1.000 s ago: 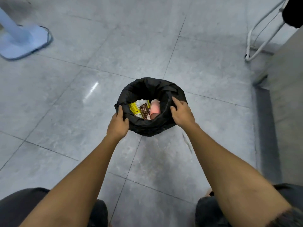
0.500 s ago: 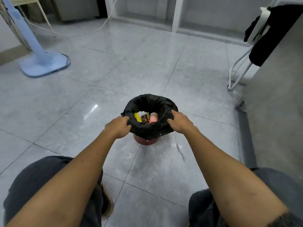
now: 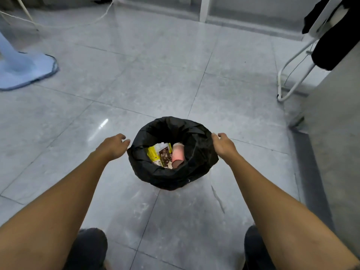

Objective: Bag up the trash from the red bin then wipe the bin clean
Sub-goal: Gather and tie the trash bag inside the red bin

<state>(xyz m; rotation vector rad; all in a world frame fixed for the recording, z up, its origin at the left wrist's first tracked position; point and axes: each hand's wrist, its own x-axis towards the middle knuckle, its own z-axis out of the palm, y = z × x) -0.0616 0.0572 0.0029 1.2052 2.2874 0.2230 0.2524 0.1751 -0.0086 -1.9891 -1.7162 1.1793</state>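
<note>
Black liner: one black plastic bin liner [image 3: 198, 152] stands on the floor of glossy grey tiles [image 3: 136, 84], in the middle of the view and between the two forearms.
Axis: the liner stands upright with its round mouth open upward toward the camera. Its rim is crumpled and folded outward.
Red bin: hidden, because the liner covers it all round.
Left hand: the left hand [image 3: 114, 145] is just beside the liner's left rim, palm down. Its fingers are loosely curled and hold nothing; contact with the plastic is not evident.
Right hand: the right hand [image 3: 224, 146] is at the liner's right rim with its fingers bent and their tips at the plastic edge. Whether it pinches the edge cannot be told.
Contents: one yellow printed snack wrapper [image 3: 153, 154] lies on the left inside the liner. One pink paper cup [image 3: 178, 153] leans beside it on the right, its long axis running near to far. Small scraps beneath them are too unclear to count.
Surroundings: one pale blue fan base [image 3: 25, 75] is at far left. One white tubular rack [image 3: 292, 75] at far right carries a black cloth [image 3: 335, 41]. All are well apart from the liner.
</note>
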